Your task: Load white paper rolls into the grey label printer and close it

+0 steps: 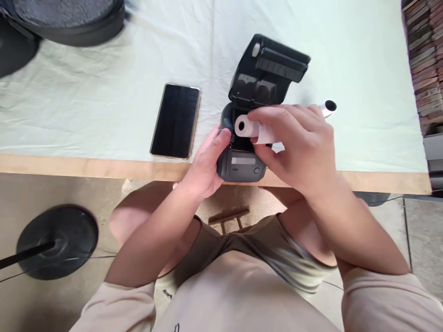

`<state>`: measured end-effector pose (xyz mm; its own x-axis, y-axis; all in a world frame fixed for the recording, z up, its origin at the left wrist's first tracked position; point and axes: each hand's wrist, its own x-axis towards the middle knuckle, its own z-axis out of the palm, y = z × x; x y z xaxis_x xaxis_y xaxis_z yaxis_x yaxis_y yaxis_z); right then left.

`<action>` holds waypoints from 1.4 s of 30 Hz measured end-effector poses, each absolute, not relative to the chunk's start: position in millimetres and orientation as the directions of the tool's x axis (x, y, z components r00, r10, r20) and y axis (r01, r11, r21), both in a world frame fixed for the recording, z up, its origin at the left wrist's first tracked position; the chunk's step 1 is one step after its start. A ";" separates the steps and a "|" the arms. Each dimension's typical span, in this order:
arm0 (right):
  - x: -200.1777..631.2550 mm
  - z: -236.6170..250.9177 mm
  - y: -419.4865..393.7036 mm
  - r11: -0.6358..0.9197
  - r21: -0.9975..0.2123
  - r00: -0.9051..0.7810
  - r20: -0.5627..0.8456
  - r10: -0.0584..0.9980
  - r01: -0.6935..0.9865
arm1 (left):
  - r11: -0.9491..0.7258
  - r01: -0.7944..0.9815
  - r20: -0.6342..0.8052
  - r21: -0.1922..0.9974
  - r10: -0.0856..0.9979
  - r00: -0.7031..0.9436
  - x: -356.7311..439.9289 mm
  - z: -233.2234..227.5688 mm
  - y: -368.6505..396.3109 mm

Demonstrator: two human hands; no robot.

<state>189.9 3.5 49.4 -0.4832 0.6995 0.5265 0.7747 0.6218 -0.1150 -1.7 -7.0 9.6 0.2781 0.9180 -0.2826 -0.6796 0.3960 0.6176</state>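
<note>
White roll (248, 127) in right hand (302, 145); open printer (242, 168) in left hand (208, 161)

Table (104, 168) is running across the view, pale cloth (374, 92) covering the top, bare wood strip (380, 180) showing along the near edge. Phone (176, 122) is lying on the cloth, screen dark, just left of the printer (256, 94). Printer is sitting at the near edge, lid (273, 60) standing open, front overlapping the strip. White roll (327, 109) is showing to its right, mostly hidden. Dark object (72, 23) with grey textured top is resting far left, cut off.
</note>
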 end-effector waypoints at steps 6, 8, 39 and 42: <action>193.7 56.4 1.3 0.562 -0.173 -0.453 0.427 0.783 0.809 | 0.407 -0.643 -0.289 0.649 0.914 0.286 -2.1 4.3 -6.1; 193.9 60.1 -0.2 0.549 -0.192 -0.447 0.398 0.801 0.814 | 0.397 -0.634 -0.275 0.663 0.918 0.287 -2.3 2.7 -6.3; 190.5 41.2 -3.4 0.747 -0.489 -0.128 0.793 0.596 0.451 | 0.358 -0.592 -0.234 0.722 0.932 0.278 -8.3 -4.6 -2.4; 197.5 26.5 7.0 0.627 -0.611 0.028 0.727 0.686 0.483 | 0.354 -0.576 -0.234 0.737 0.933 0.274 -8.7 -4.4 -3.0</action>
<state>197.5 7.0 26.5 0.0275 0.6862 0.7269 0.4832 0.6275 -0.6106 -8.7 -3.0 -4.4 0.2737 0.9329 -0.2339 -0.5756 0.3537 0.7373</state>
